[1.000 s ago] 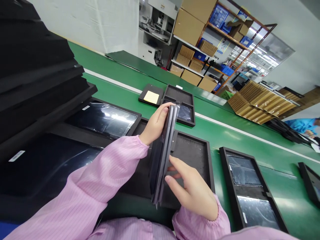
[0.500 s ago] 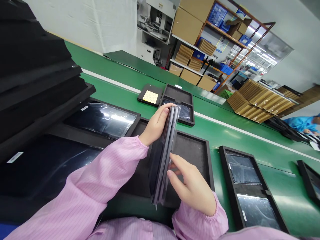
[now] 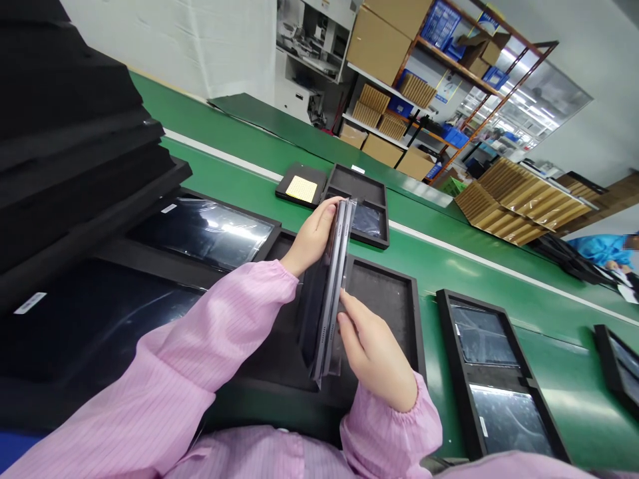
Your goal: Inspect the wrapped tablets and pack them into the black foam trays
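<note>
Two thin tablet-like devices (image 3: pixel 333 286) in clear film stand on edge, face to face, above a black foam tray (image 3: pixel 389 299). My left hand (image 3: pixel 313 238) is closed around their upper end, with the thumb at the near edge. Against the right face rests my right hand (image 3: pixel 374 346), its thumb and fingers touching the film near the middle; part of its fingers is hidden behind the devices. Speaker holes show along both device edges.
Black trays with film-covered screens lie at left (image 3: pixel 210 229) and right (image 3: pixel 504 372). A tall stack of black trays (image 3: pixel 74 146) rises at the left. Behind are a small tray (image 3: pixel 357 179) and a black block with a yellow note (image 3: pixel 301 188). Another person's blue sleeve shows far right.
The two devices have moved slightly up, their lower end higher and a little to the right. My right hand has shifted up and left, its thumb and fingers closer against them.
</note>
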Available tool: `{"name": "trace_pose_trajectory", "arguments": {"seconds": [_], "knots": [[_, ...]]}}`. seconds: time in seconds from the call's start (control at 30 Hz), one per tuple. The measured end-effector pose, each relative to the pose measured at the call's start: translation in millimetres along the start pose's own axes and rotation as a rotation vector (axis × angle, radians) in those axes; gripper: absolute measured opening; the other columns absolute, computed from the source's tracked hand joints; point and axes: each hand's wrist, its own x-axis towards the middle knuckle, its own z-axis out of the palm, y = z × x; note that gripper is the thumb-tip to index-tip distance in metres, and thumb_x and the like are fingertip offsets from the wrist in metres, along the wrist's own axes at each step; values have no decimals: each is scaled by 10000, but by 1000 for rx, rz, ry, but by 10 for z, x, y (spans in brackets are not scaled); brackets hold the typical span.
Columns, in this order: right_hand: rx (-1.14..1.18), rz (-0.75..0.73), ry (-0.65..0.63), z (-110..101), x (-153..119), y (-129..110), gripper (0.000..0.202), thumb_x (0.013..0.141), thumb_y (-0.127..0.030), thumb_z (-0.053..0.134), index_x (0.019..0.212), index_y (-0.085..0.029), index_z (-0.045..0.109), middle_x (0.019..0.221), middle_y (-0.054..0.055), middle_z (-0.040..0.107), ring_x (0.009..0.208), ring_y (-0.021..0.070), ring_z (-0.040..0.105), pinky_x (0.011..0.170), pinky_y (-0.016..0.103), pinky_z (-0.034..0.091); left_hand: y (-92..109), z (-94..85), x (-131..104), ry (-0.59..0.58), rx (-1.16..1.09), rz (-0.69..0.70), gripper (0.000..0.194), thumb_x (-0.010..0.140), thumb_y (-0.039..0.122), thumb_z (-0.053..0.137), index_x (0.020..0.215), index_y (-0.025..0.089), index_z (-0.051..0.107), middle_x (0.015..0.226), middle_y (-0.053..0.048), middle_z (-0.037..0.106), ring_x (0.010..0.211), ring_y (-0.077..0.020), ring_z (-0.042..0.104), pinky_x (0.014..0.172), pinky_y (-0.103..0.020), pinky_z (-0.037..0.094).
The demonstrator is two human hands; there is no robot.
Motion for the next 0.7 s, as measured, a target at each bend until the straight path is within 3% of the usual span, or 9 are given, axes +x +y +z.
{"name": "trace_pose_trajectory", "arguments": {"seconds": [0.33,0.7], "knots": [[26,7,-38,-58,-24,18,518,973,-141,362,1479,-205,455,1360,100,640,1205,244,640,992,413,562,95,-23,-43,16,54,5,482,994,558,330,1173,216,619,1258,-74,686,1216,-214,603,1086,-341,443],[48,24,-85,-101,-28,4,493,983,-161,345,1460,-133,467,1398,138,607,1265,251,603,1048,422,524,136,-22,-66,10,41,-1,471,996,543,334,1177,212,615,1288,-79,667,1242,-214,581,1109,-345,420]]}}
